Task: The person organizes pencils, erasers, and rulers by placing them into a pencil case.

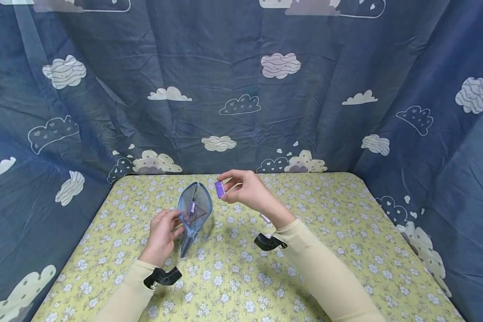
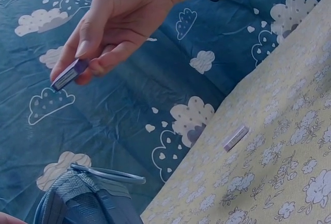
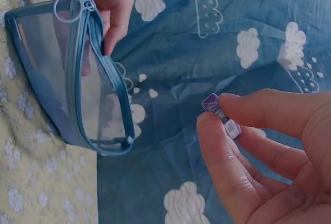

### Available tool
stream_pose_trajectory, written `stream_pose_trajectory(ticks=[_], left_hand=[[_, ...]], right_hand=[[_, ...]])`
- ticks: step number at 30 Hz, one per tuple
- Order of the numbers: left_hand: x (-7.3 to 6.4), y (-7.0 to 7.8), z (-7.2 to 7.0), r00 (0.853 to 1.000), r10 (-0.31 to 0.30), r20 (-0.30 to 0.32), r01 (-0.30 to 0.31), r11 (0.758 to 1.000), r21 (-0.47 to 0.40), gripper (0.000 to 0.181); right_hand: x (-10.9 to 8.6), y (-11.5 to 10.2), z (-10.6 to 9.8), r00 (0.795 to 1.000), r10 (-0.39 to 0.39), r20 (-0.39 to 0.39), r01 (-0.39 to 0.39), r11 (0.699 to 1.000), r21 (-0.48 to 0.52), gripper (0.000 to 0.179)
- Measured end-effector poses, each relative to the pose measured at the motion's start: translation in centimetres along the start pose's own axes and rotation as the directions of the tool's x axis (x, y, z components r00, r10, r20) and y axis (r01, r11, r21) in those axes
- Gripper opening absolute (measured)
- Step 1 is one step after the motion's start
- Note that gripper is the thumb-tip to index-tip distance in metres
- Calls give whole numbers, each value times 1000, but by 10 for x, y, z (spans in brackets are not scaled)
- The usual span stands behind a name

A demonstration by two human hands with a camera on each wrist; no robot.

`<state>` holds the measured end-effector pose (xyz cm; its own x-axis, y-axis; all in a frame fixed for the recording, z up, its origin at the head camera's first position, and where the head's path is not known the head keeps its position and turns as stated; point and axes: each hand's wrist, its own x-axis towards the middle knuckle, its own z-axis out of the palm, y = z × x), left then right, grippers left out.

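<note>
My right hand (image 1: 247, 191) pinches a small purple box (image 1: 219, 189) between thumb and fingertips, raised above the cloth. A pale label shows on the box (image 3: 232, 129) in the right wrist view. To its left, my left hand (image 1: 162, 235) grips the side of a see-through zip pouch (image 3: 46, 74) with blue edging. The pouch's mouth gapes, and a ring pull (image 3: 68, 8) hangs at one end of its zip. Inside lie a slim purple-and-white item (image 1: 192, 207) and a dark, thin-edged shape that I cannot identify. The box and the pouch are apart.
A yellow flowered cloth (image 1: 233, 286) covers the table. Another small pale purple box (image 2: 236, 138) lies on it, partly hidden behind my right wrist in the head view. Dark blue cloud-patterned curtains (image 1: 209, 58) stand at the back and both sides.
</note>
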<state>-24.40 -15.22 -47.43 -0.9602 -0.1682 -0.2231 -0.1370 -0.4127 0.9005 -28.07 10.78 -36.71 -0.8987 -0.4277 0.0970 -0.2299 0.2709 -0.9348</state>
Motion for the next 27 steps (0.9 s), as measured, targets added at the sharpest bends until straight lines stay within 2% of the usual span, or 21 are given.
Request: stream_pose_trajectory(ticks=[11, 17, 27], left_hand=[[0, -1, 0, 1000, 6, 5, -6, 1000, -7, 16], [0, 0, -1, 1000, -6, 5, 6, 1000, -23, 12], [3, 2, -2, 1000, -14, -22, 14, 999, -42, 13]], right_hand=[[14, -1, 20, 998, 3, 57, 3, 996, -92, 46], [22, 5, 31, 998, -15, 61, 23, 991, -129, 46], [32, 9, 49, 997, 27, 70, -17, 989, -150, 44]])
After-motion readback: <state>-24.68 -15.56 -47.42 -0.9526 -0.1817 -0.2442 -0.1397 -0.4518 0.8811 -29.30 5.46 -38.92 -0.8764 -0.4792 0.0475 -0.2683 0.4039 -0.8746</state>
